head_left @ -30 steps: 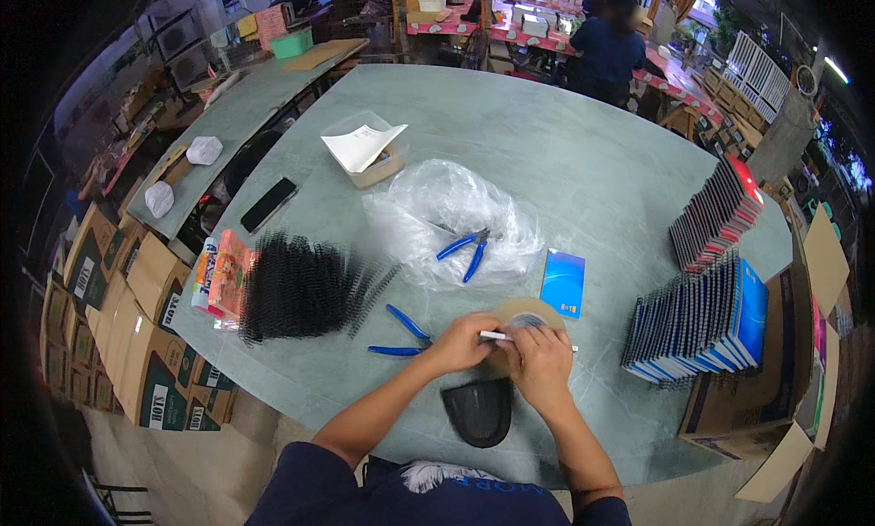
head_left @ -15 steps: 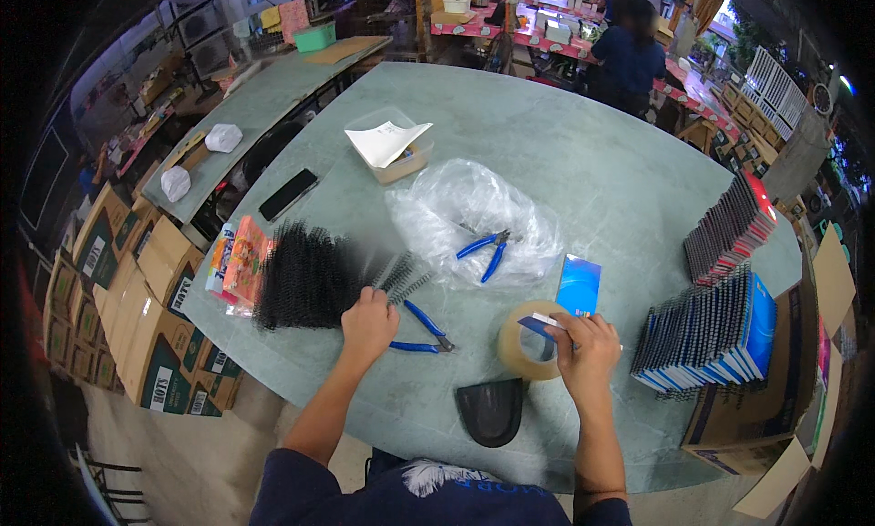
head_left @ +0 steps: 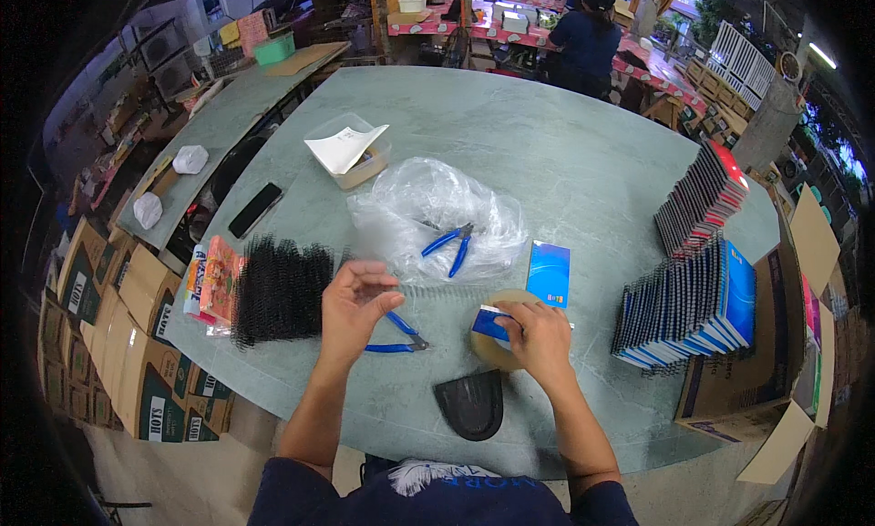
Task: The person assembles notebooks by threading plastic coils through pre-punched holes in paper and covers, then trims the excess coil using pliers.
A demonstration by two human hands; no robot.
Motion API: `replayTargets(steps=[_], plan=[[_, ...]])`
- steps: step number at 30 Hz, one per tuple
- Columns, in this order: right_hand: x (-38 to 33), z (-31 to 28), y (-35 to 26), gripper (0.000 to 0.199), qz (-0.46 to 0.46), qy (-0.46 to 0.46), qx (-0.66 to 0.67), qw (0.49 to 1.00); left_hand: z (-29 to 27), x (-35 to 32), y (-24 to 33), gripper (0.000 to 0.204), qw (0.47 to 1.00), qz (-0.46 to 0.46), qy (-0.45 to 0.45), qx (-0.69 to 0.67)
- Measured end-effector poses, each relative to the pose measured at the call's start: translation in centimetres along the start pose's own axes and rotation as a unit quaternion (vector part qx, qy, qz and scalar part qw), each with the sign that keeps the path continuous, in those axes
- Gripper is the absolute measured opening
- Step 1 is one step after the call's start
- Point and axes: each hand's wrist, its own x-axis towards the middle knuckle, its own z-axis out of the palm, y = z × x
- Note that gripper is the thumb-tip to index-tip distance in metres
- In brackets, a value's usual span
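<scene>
My left hand is raised beside a bundle of black spiral binding coils, thumb and fingers apart with nothing plainly between them. Just beyond its fingertips a single thin coil stretches toward the right. A small blue-covered booklet is pinched in my right hand, above a large roll of clear tape. Below my left hand lies a pair of blue-handled cutting pliers, partly hidden. A blue sheet or booklet cover rests flat beyond my right hand.
A second pair of blue pliers sits on a crumpled clear plastic bag. Stacked spiral notebooks, blue and red, stand at right beside an open carton. A black rounded object, phone and plastic tub lie about.
My left hand has lifted from the loose coils by the bundle and opened, shifting slightly left. My right hand has turned the booklet so its blue cover shows. The whole view has shifted.
</scene>
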Motion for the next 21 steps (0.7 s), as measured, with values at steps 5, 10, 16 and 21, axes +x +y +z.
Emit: replayTargets(steps=[5, 10, 16, 21], plan=[[-0.1, -0.1, -0.3, 0.016, 0.001, 0.003, -0.002, 1.000, 1.6, 0.7, -2.1, 0.040, 0.960, -0.101, -0.079, -0.247], [0.0, -0.3, -0.3, 0.014, -0.001, -0.017, -0.014, 1.000, 2.5, 1.8, -2.6, 0.035, 0.904, -0.070, -0.125, -0.402], [-0.2, -0.2, -0.3, 0.014, 0.001, -0.014, -0.004, 1.000, 2.9, 1.7, -1.4, 0.027, 0.890, -0.114, -0.191, -0.397], [-0.1, -0.3, -0.5, 0.014, -0.008, -0.007, 0.008, 1.000, 2.7, 0.8, -1.8, 0.023, 0.925, -0.095, -0.198, -0.311]])
